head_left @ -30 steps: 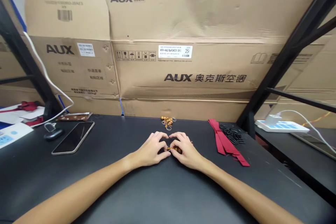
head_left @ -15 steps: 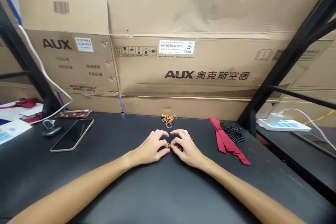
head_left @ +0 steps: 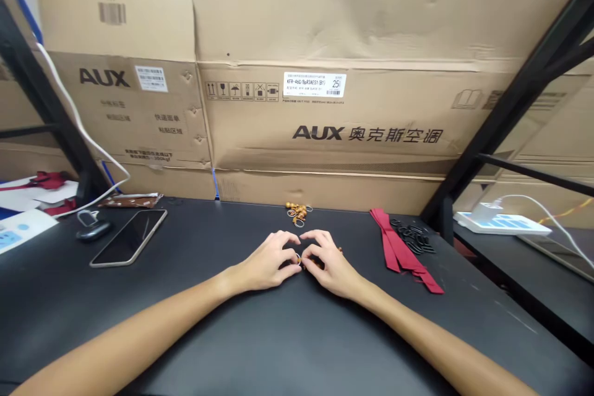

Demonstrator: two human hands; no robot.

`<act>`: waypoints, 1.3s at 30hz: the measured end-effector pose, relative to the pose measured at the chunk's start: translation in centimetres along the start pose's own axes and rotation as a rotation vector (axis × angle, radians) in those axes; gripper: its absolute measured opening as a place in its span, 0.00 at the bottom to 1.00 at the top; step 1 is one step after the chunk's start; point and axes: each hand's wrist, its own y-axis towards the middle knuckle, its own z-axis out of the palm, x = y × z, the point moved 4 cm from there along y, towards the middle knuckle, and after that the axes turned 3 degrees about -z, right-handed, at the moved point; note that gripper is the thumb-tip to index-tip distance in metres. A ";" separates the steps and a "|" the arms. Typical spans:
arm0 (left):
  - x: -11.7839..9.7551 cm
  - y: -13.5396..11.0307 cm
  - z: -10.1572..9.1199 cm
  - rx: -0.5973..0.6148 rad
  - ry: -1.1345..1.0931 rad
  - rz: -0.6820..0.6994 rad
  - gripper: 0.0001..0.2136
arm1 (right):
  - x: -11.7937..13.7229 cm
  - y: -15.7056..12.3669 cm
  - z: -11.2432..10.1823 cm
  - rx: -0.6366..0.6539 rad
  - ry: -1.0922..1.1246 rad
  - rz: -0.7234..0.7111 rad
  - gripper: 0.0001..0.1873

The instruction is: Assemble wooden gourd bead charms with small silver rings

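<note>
L hand (head_left: 265,263) & R hand (head_left: 332,265) half-curled, fingertips on small wooden beads (head_left: 310,262) at table centre, exact grip hidden. Bead-&-ring pile (head_left: 297,213) at 12 o'clock sits apart; red ribbon (head_left: 400,250) & black rings (head_left: 413,238) at 1 o'clock, both not in hand.

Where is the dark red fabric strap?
In the head view, the dark red fabric strap lies on the black tabletop, right of the right hand, beside the pile of small black rings.

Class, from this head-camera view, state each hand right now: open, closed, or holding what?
Left hand: closed, pinching a strand of small brown beads at the fingertips.
Right hand: closed, holding the same strand.
</note>
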 end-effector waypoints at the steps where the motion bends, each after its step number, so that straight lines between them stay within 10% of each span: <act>1: 0.0 0.0 0.0 -0.003 0.004 0.010 0.06 | 0.1 0.0 0.0 -0.001 0.000 -0.011 0.06; 39: 4.1 0.4 0.2 -0.093 0.264 -0.236 0.12 | -5.9 -0.2 -0.3 0.036 -0.297 0.203 0.18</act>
